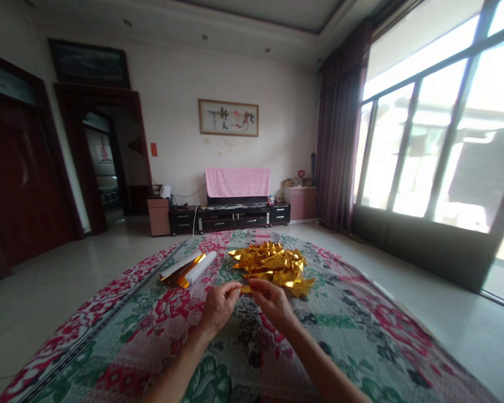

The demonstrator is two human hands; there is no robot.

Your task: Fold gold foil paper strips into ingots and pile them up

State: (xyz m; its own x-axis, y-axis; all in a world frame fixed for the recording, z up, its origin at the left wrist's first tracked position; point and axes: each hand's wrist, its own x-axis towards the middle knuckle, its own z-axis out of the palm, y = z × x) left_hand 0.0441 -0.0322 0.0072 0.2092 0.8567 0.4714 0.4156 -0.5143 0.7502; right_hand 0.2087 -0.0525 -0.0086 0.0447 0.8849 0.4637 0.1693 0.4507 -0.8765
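Between my two hands, near the middle of the view, is a small gold foil strip [246,289]. My left hand [222,305] pinches its left end, and my right hand [273,302] pinches its right end. Just beyond my right hand lies a pile of folded gold foil pieces [273,262]. To the left, beyond my left hand, two rolls of foil sheets [198,270] with white outsides and gold insides rest on the patterned cloth [151,336].
The round table's cloth edge [96,299] curves around at the left. Past the table stand a low black cabinet [222,224] and something draped with a pink cloth [237,182]. Large windows [428,140] are at the right.
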